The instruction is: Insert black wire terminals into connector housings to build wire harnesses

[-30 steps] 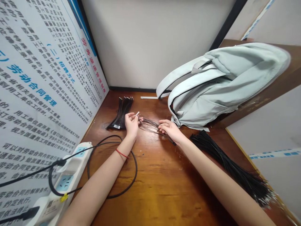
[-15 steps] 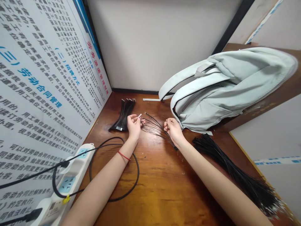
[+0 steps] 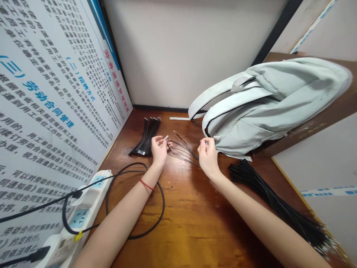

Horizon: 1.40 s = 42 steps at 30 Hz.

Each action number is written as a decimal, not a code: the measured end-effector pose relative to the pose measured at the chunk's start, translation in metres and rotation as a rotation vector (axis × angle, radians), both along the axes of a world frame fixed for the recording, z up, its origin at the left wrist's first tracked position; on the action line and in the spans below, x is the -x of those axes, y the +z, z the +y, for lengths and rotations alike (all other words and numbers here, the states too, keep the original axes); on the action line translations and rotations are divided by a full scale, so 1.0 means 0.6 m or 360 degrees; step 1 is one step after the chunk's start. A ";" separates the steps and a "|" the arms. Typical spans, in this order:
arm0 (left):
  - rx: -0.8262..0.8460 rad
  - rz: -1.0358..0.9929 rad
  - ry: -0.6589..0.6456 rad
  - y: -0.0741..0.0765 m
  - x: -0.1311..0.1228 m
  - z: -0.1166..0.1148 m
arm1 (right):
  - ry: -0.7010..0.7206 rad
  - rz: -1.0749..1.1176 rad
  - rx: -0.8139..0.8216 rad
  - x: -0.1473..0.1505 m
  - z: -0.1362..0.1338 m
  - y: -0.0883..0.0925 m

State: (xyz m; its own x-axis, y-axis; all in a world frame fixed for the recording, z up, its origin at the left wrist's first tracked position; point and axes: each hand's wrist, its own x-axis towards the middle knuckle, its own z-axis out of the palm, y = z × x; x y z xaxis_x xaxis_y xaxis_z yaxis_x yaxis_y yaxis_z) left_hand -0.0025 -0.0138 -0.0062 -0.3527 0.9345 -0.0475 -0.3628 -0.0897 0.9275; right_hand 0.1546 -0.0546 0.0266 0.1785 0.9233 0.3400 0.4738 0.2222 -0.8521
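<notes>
Several thin dark wires (image 3: 182,149) stretch over the wooden table between my two hands. My left hand (image 3: 160,149) is closed on their left ends, and a small white strip (image 3: 166,137) sticks up at its fingertips. The thumb and forefinger of my right hand (image 3: 208,152) are pinched together at the end of one thin wire; the palm hides part of the others. Just left of my left hand lies a flat bundle of black wires (image 3: 146,136). A long black wire bundle (image 3: 273,197) lies right of my right forearm.
A pale grey-green backpack (image 3: 267,100) leans at the right, its straps near my right hand. On the left are a white power strip (image 3: 86,208) and a looped black cable (image 3: 164,203). A white strip (image 3: 179,118) lies by the back wall (image 3: 189,52).
My right hand has turned and shifted slightly up and right, its thumb and forefinger now pinched at the top. My left hand has hardly moved.
</notes>
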 end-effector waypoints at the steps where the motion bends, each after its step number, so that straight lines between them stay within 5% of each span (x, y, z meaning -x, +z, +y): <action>1: 0.0003 -0.0004 0.0000 0.000 0.000 0.000 | -0.0027 -0.0016 -0.0009 0.002 -0.002 0.002; 9: 0.0015 0.0022 -0.0001 0.002 -0.001 0.000 | 0.0078 -0.0016 0.0112 -0.003 -0.002 -0.010; 16: -0.0015 0.0041 -0.0045 -0.002 -0.003 0.001 | 0.0415 0.0043 0.0766 -0.007 0.070 0.023; 19: -0.0005 0.0053 -0.0059 -0.003 -0.003 0.001 | 0.0653 -0.0182 0.0921 0.014 0.101 0.043; 22: 0.0014 0.0078 -0.0069 -0.002 -0.001 0.001 | 0.0780 -0.0707 0.0799 0.042 0.117 0.055; 28: 0.0032 0.0159 -0.0028 -0.008 0.001 0.003 | 0.0639 -0.1091 0.0593 0.063 0.119 0.033; 42: -0.0027 0.0318 -0.0021 -0.016 0.001 0.002 | 0.0114 -0.0187 0.0324 0.047 0.107 -0.022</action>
State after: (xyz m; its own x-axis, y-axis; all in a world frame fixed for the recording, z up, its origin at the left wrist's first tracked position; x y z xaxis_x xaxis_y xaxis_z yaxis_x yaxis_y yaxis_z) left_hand -0.0030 -0.0124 -0.0156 -0.3412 0.9392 0.0377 -0.1729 -0.1022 0.9796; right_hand 0.1266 0.0096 0.0136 0.0803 0.9838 0.1604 0.5614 0.0884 -0.8228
